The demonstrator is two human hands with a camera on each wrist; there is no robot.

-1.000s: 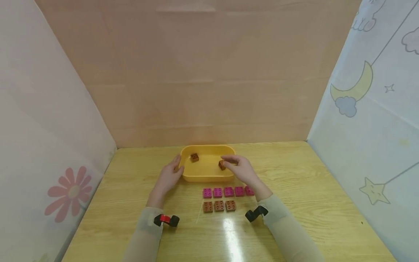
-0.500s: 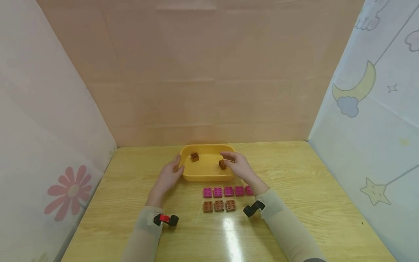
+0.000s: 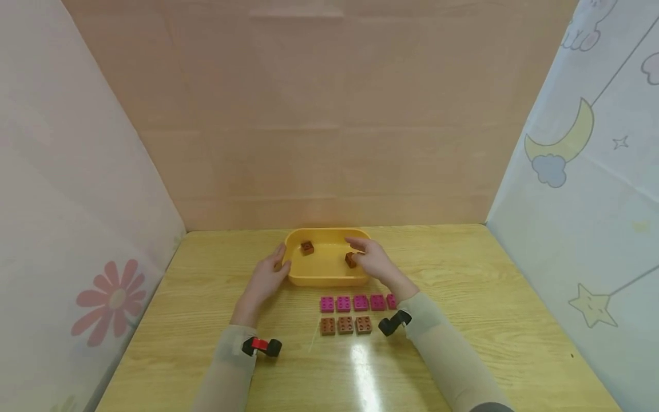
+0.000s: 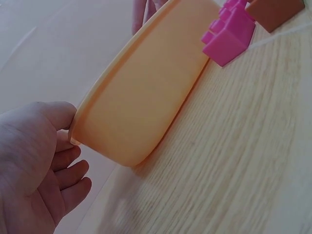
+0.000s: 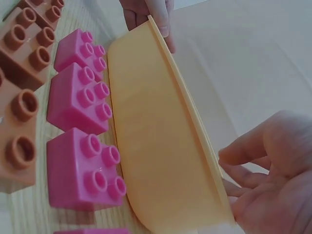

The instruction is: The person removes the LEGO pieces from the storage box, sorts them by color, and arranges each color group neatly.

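Observation:
A yellow plastic tray (image 3: pixel 325 281) stands at the back of the table. My left hand (image 3: pixel 265 279) pinches its left rim, the thumb at the lip and the other fingers outside, as the left wrist view shows. My right hand (image 3: pixel 380 265) reaches over the right end with thumb and forefinger spread apart. The thumb is right at a brown toy building brick (image 3: pixel 350 260) inside the tray. Another brown brick (image 3: pixel 307 248) lies in the tray's back left part. In the right wrist view, the tray wall (image 5: pixel 146 131) hides this inside brick.
In front of the tray runs a row of several pink bricks (image 3: pixel 344 304), its right end partly behind my right wrist. Three brown bricks (image 3: pixel 345 325) form a nearer row. A wall sheet (image 3: pixel 329 143) rises behind the table, with patterned sheets at both sides.
My right thumb and forefinger have spread wider beside the brown brick, and the right forearm has shifted slightly left. The left hand keeps its place on the tray.

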